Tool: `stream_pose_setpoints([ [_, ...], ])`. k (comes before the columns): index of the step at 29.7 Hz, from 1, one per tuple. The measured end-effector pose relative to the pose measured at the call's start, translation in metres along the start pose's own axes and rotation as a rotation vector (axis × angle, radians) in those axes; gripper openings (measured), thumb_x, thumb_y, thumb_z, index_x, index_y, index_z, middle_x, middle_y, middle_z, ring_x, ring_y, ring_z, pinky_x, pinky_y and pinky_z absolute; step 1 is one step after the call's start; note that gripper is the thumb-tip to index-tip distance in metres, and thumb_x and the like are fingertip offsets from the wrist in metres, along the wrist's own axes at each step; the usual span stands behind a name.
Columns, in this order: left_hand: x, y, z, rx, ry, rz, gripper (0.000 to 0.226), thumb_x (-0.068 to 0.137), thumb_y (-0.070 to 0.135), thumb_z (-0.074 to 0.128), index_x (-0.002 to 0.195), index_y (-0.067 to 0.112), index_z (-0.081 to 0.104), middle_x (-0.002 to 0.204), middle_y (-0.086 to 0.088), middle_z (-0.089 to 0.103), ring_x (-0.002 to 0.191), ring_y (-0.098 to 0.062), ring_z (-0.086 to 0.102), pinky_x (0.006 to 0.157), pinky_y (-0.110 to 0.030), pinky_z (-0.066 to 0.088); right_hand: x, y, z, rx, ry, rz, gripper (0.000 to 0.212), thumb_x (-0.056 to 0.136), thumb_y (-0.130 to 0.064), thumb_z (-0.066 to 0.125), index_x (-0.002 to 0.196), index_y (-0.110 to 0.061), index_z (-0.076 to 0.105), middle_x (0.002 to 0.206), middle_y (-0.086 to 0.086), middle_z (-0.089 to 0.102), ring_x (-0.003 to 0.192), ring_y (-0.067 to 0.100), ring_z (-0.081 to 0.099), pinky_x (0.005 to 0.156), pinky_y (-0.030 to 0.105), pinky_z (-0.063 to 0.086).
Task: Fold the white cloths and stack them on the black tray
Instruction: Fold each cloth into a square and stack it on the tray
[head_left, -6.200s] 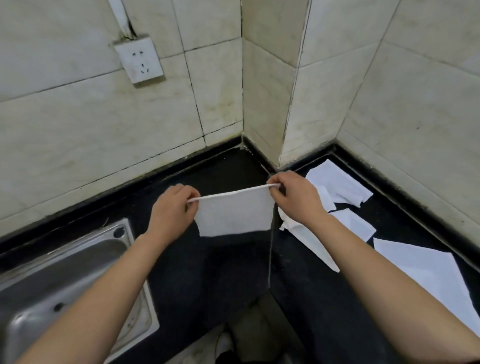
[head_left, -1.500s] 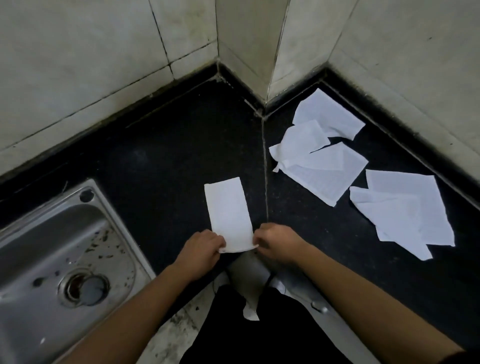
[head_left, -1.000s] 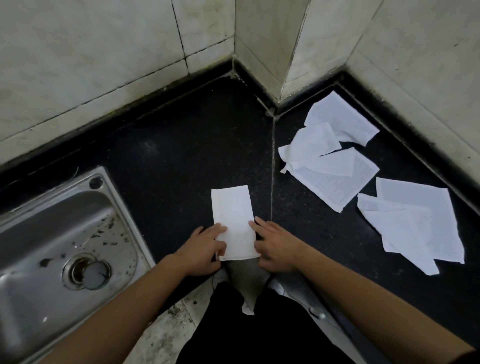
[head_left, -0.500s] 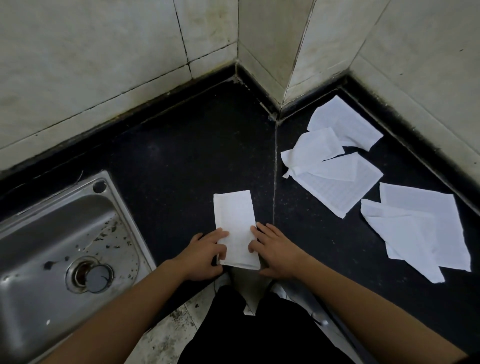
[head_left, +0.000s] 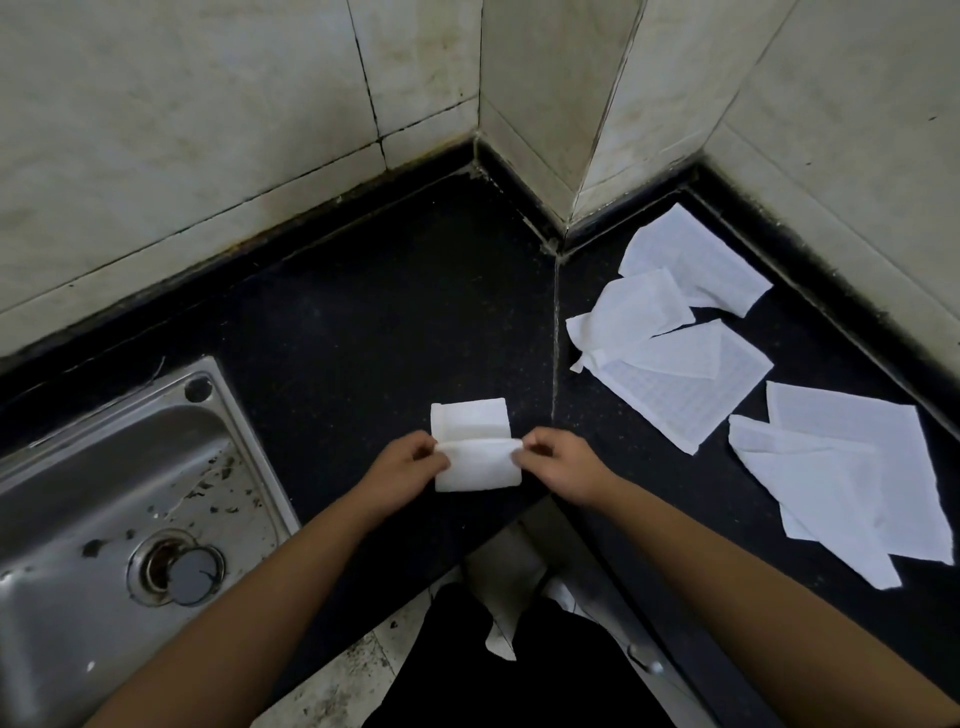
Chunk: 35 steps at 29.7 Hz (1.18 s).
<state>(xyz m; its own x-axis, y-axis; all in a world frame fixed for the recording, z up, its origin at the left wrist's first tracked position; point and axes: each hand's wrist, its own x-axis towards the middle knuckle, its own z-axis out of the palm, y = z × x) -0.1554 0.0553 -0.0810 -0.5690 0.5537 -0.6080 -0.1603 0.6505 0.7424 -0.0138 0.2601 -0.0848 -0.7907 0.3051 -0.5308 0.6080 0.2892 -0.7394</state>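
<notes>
Cloth (head_left: 478, 470), white and soft, half-folded into a small rectangle, lay at centre frame on the speckled black table (head_left: 363, 312), left hand (head_left: 402, 465) and right hand (head_left: 558, 465) each pinching its raised fold, flat grid-textured cloths (head_left: 675, 379) scattered at right.

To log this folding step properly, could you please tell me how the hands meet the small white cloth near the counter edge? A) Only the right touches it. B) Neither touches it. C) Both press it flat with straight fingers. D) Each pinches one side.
D: the left hand and the right hand each pinch one side of the small white cloth with curled fingers, over the black countertop.
</notes>
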Motion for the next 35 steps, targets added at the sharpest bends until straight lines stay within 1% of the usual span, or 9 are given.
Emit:
stream_pose_setpoints([
  [5,0.031,0.000,0.009,-0.253,0.251,-0.134,0.010,0.089,0.022,0.070,0.096,0.015,0.070,0.099,-0.002,0.072,0.095,-0.020,0.068,0.087,-0.040,0.057,0.041,-0.003,0.002,0.188,0.175,0.147,0.016,0.087,-0.033,0.075,0.094,-0.019,0.074,0.087,-0.005,0.073,0.083,0.007,0.066,0.084,0.022,0.052],
  [18,0.060,-0.006,0.017,-0.018,0.524,-0.127,0.023,0.089,0.029,0.069,0.107,0.014,0.069,0.096,0.005,0.067,0.093,-0.014,0.065,0.079,-0.026,0.049,0.075,-0.001,0.017,-0.006,0.325,0.162,0.021,0.087,-0.047,0.069,0.094,-0.028,0.074,0.086,-0.013,0.072,0.082,0.005,0.067,0.076,0.028,0.056],
  [21,0.051,-0.010,0.017,0.058,0.536,-0.011,0.033,0.090,0.035,0.067,0.116,0.015,0.064,0.106,0.003,0.064,0.093,-0.013,0.062,0.077,-0.026,0.049,0.071,-0.006,0.021,-0.071,0.327,0.142,0.024,0.090,-0.050,0.064,0.097,-0.027,0.069,0.087,-0.013,0.068,0.080,0.007,0.064,0.073,0.030,0.054],
  [23,0.044,-0.020,0.013,0.361,0.553,0.227,0.037,0.093,0.038,0.062,0.123,0.017,0.060,0.120,0.000,0.056,0.101,-0.014,0.057,0.082,-0.032,0.050,0.066,0.000,0.022,-0.291,0.465,-0.134,0.026,0.094,-0.045,0.060,0.104,-0.022,0.067,0.096,-0.007,0.064,0.082,0.013,0.061,0.071,0.030,0.051],
  [25,0.041,-0.031,0.007,0.730,0.505,0.503,0.041,0.096,0.039,0.053,0.130,0.015,0.056,0.137,-0.006,0.050,0.119,-0.023,0.050,0.090,-0.040,0.047,0.061,0.010,0.020,-0.578,0.512,-0.514,0.032,0.097,-0.042,0.056,0.114,-0.016,0.065,0.113,0.002,0.062,0.094,0.020,0.059,0.077,0.036,0.051],
  [27,0.039,-0.040,-0.002,1.003,0.312,0.605,0.056,0.098,0.046,0.042,0.144,0.014,0.044,0.156,-0.010,0.032,0.142,-0.027,0.031,0.104,-0.045,0.037,0.060,0.019,0.017,-0.820,0.321,-0.668,0.049,0.100,-0.050,0.046,0.135,-0.018,0.056,0.143,0.009,0.050,0.123,0.027,0.051,0.099,0.044,0.045],
  [29,0.040,-0.045,-0.012,1.179,0.110,0.560,0.071,0.098,0.058,0.026,0.155,0.015,0.024,0.164,-0.007,0.009,0.151,-0.025,0.005,0.116,-0.051,0.023,0.060,0.025,0.017,-1.033,0.144,-0.647,0.067,0.100,-0.061,0.032,0.153,-0.019,0.035,0.162,0.011,0.026,0.146,0.031,0.027,0.117,0.049,0.028],
  [31,0.045,-0.046,-0.020,1.248,0.023,0.499,0.080,0.096,0.066,0.016,0.157,0.016,0.009,0.165,-0.003,-0.005,0.150,-0.022,-0.010,0.119,-0.055,0.012,0.064,0.029,0.014,-1.163,0.053,-0.576,0.080,0.098,-0.068,0.022,0.158,-0.014,0.021,0.166,0.010,0.012,0.151,0.035,0.013,0.120,0.054,0.020],
  [35,0.057,-0.039,-0.025,1.278,-0.061,0.427,0.087,0.092,0.073,0.012,0.155,0.019,-0.012,0.161,0.002,-0.023,0.147,-0.018,-0.024,0.119,-0.056,-0.002,0.074,0.033,0.011,-1.200,-0.012,-0.461,0.091,0.092,-0.075,0.014,0.159,-0.012,0.014,0.167,0.008,0.007,0.151,0.038,0.011,0.121,0.056,0.017],
])
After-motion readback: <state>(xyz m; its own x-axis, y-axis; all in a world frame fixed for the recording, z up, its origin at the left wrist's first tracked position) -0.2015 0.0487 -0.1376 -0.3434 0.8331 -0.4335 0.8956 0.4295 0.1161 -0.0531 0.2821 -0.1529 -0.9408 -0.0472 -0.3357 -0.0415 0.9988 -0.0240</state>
